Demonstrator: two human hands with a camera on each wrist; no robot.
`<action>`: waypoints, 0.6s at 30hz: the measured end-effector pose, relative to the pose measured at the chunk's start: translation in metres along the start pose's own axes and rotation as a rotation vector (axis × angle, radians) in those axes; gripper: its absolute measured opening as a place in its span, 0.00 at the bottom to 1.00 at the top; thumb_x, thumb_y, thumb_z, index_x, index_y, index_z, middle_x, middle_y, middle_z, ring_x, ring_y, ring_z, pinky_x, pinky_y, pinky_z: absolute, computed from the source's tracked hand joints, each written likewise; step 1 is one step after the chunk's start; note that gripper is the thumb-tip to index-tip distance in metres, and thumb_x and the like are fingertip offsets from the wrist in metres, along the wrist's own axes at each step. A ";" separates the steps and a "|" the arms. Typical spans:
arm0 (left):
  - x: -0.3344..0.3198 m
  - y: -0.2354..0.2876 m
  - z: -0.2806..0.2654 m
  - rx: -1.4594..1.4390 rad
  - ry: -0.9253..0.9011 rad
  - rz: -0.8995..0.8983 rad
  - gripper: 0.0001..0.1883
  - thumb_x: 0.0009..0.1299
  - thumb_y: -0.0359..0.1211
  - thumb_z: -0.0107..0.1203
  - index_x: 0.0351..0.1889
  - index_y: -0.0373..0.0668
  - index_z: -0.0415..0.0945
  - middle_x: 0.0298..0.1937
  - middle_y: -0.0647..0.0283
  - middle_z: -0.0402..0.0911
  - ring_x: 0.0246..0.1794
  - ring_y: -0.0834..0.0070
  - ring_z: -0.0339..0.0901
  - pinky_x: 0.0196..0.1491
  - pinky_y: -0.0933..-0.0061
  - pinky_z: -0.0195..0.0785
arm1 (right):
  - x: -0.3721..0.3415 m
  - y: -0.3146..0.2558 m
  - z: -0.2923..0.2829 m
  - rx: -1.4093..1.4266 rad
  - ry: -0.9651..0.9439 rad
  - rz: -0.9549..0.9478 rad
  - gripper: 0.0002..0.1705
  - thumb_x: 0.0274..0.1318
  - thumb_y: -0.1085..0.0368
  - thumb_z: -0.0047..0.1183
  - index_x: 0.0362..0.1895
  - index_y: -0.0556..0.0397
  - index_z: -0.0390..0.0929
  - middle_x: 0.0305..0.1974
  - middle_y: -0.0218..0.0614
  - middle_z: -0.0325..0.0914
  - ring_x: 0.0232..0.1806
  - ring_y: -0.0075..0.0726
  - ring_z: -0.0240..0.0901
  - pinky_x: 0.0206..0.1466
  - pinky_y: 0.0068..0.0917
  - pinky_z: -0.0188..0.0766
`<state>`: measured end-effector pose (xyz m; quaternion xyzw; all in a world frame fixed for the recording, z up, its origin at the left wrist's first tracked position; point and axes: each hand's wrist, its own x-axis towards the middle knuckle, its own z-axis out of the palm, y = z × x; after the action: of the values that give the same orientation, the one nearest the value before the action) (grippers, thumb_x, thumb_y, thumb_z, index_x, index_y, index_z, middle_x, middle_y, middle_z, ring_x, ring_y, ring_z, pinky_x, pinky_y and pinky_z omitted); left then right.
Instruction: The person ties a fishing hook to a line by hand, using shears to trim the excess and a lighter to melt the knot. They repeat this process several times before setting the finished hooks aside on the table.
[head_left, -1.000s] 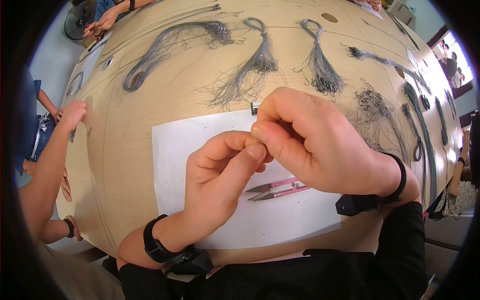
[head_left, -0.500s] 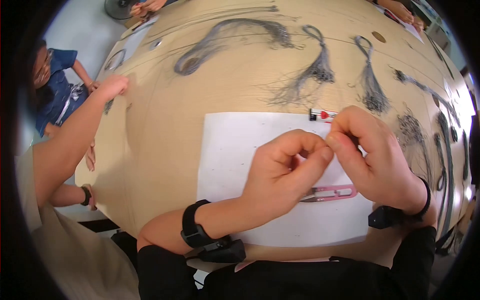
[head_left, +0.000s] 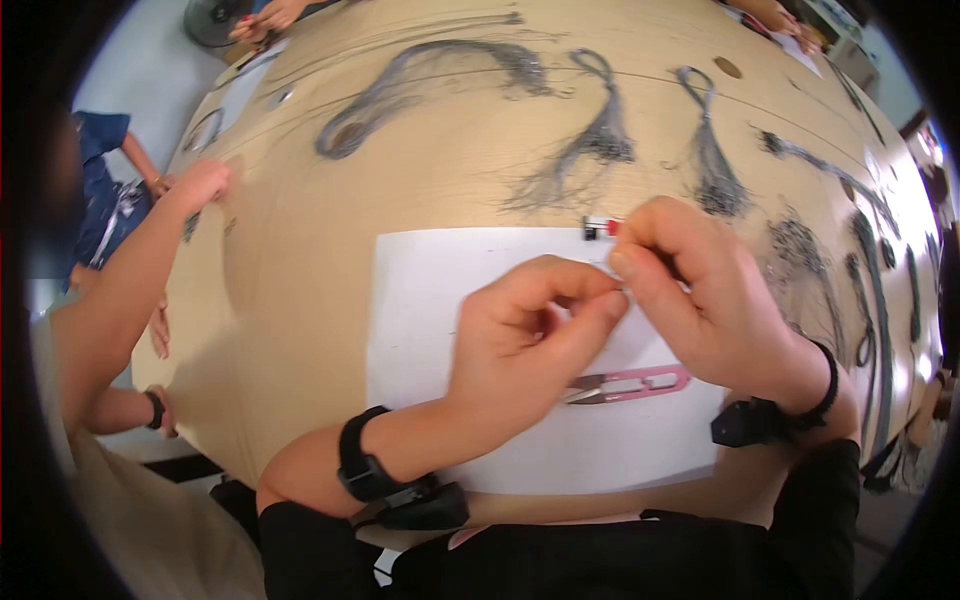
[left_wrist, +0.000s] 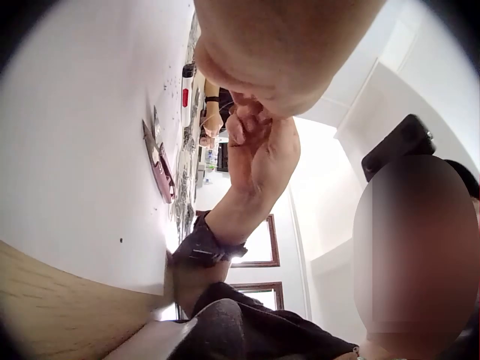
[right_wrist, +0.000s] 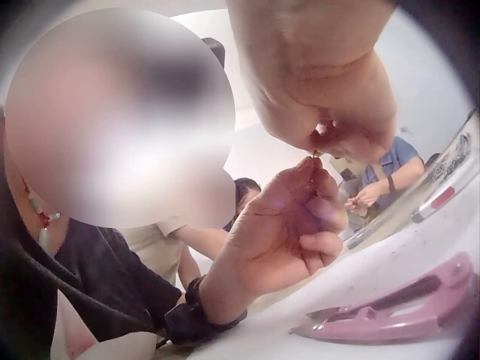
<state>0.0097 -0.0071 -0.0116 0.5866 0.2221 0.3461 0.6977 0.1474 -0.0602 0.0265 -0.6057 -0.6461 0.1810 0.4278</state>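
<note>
Right wrist; item (right_wrist: 316,154) in left hand (right_wrist: 279,232).

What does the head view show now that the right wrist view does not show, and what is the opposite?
Only the head view: a fan at the top left, and two bundles of strands with a loop at one end.

Only the right wrist view: coloured beads at the neck, and, clearly, a thin piece between the fingertips of both hands.

Both: the left hand, the right hand, pink snips and white paper.
</note>
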 end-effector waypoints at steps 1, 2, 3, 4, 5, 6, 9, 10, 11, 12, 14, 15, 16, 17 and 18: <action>0.000 0.002 0.001 -0.022 -0.025 -0.002 0.04 0.57 0.25 0.51 0.30 0.36 0.71 0.25 0.71 0.72 0.22 0.92 0.62 0.21 0.91 0.53 | 0.001 0.000 -0.002 0.050 -0.026 -0.025 0.04 0.48 0.70 0.42 0.25 0.59 0.64 0.17 0.32 0.60 0.18 0.23 0.53 0.21 0.18 0.54; 0.000 0.004 0.001 -0.056 -0.014 -0.028 0.04 0.57 0.24 0.50 0.30 0.35 0.71 0.25 0.70 0.72 0.22 0.92 0.62 0.21 0.91 0.54 | 0.001 -0.002 -0.005 0.027 -0.017 -0.008 0.04 0.48 0.70 0.42 0.25 0.59 0.64 0.17 0.32 0.60 0.18 0.23 0.53 0.21 0.18 0.54; 0.000 0.006 0.001 -0.085 0.001 -0.054 0.03 0.57 0.23 0.50 0.29 0.35 0.71 0.26 0.70 0.72 0.22 0.92 0.62 0.21 0.91 0.54 | 0.001 -0.004 -0.007 0.078 -0.060 0.053 0.05 0.48 0.70 0.42 0.25 0.59 0.64 0.17 0.30 0.60 0.18 0.21 0.52 0.20 0.17 0.53; 0.000 0.007 0.001 -0.056 -0.021 -0.027 0.03 0.57 0.22 0.49 0.30 0.34 0.71 0.28 0.68 0.72 0.23 0.91 0.63 0.22 0.90 0.55 | 0.002 -0.005 -0.009 0.134 -0.103 0.109 0.05 0.48 0.69 0.42 0.24 0.59 0.65 0.16 0.29 0.60 0.17 0.20 0.52 0.20 0.17 0.52; 0.001 0.006 0.001 -0.063 -0.031 -0.029 0.03 0.57 0.22 0.49 0.30 0.34 0.71 0.28 0.68 0.72 0.23 0.91 0.63 0.22 0.90 0.55 | 0.002 -0.005 -0.010 0.127 -0.098 0.116 0.05 0.48 0.69 0.42 0.24 0.59 0.65 0.16 0.29 0.60 0.17 0.20 0.52 0.20 0.17 0.52; 0.001 0.005 0.000 -0.041 -0.034 -0.003 0.04 0.57 0.22 0.50 0.30 0.34 0.71 0.29 0.67 0.72 0.23 0.91 0.63 0.22 0.91 0.55 | 0.002 -0.004 -0.009 0.146 -0.104 0.115 0.06 0.49 0.69 0.41 0.24 0.59 0.65 0.15 0.28 0.59 0.17 0.19 0.51 0.20 0.17 0.52; 0.001 0.005 0.000 -0.016 -0.031 0.032 0.05 0.57 0.22 0.50 0.32 0.34 0.71 0.30 0.67 0.72 0.24 0.90 0.63 0.23 0.90 0.55 | 0.003 -0.002 -0.010 0.178 -0.121 0.123 0.06 0.49 0.68 0.41 0.24 0.58 0.65 0.15 0.27 0.59 0.18 0.18 0.51 0.20 0.16 0.52; 0.000 0.005 0.000 -0.013 -0.023 0.043 0.05 0.57 0.22 0.50 0.32 0.34 0.71 0.30 0.67 0.72 0.24 0.89 0.64 0.23 0.90 0.55 | 0.003 -0.002 -0.010 0.190 -0.132 0.131 0.06 0.50 0.68 0.41 0.24 0.58 0.65 0.15 0.27 0.59 0.18 0.18 0.51 0.20 0.17 0.52; 0.000 0.005 0.000 -0.013 -0.022 0.043 0.05 0.57 0.22 0.50 0.32 0.34 0.71 0.30 0.67 0.72 0.24 0.89 0.64 0.23 0.90 0.55 | 0.003 -0.003 -0.010 0.191 -0.133 0.130 0.06 0.50 0.68 0.41 0.24 0.58 0.65 0.15 0.27 0.59 0.18 0.18 0.51 0.20 0.17 0.52; 0.000 0.004 0.000 -0.006 -0.025 0.047 0.05 0.57 0.22 0.50 0.32 0.34 0.71 0.30 0.67 0.72 0.24 0.89 0.64 0.23 0.90 0.55 | 0.003 -0.003 -0.010 0.195 -0.140 0.144 0.07 0.50 0.68 0.41 0.24 0.59 0.65 0.15 0.27 0.59 0.18 0.18 0.51 0.20 0.17 0.52; 0.000 0.004 0.000 0.001 -0.027 0.053 0.05 0.56 0.23 0.51 0.32 0.34 0.71 0.30 0.66 0.72 0.24 0.89 0.64 0.23 0.90 0.55 | 0.003 -0.003 -0.010 0.199 -0.147 0.156 0.07 0.50 0.68 0.41 0.24 0.59 0.65 0.15 0.27 0.59 0.18 0.18 0.51 0.20 0.17 0.52; 0.000 0.003 -0.001 0.062 -0.029 0.085 0.05 0.56 0.23 0.51 0.31 0.34 0.72 0.30 0.66 0.72 0.25 0.89 0.64 0.23 0.90 0.54 | 0.002 -0.002 -0.009 0.199 -0.143 0.146 0.07 0.50 0.68 0.41 0.24 0.59 0.65 0.15 0.27 0.59 0.18 0.18 0.51 0.20 0.17 0.52; 0.000 0.003 -0.002 0.123 -0.031 0.118 0.05 0.55 0.22 0.52 0.31 0.35 0.72 0.30 0.66 0.72 0.25 0.89 0.64 0.22 0.90 0.54 | 0.002 -0.002 -0.008 0.199 -0.140 0.136 0.07 0.50 0.68 0.41 0.24 0.59 0.65 0.15 0.27 0.59 0.18 0.18 0.51 0.20 0.17 0.52; 0.001 0.002 -0.002 0.123 -0.031 0.118 0.05 0.55 0.22 0.52 0.31 0.35 0.72 0.30 0.66 0.72 0.25 0.89 0.64 0.22 0.90 0.54 | 0.002 -0.002 -0.008 0.199 -0.140 0.136 0.07 0.50 0.68 0.41 0.24 0.59 0.65 0.15 0.27 0.59 0.18 0.18 0.51 0.20 0.17 0.52; 0.001 0.002 -0.002 0.135 -0.028 0.131 0.05 0.55 0.22 0.52 0.31 0.35 0.72 0.30 0.65 0.72 0.25 0.89 0.64 0.22 0.90 0.54 | 0.002 -0.002 -0.007 0.182 -0.128 0.126 0.06 0.50 0.68 0.41 0.24 0.59 0.65 0.15 0.27 0.60 0.18 0.18 0.51 0.20 0.17 0.52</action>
<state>0.0084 -0.0048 -0.0104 0.6504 0.1962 0.3671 0.6353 0.1521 -0.0605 0.0326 -0.5910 -0.6135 0.3035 0.4268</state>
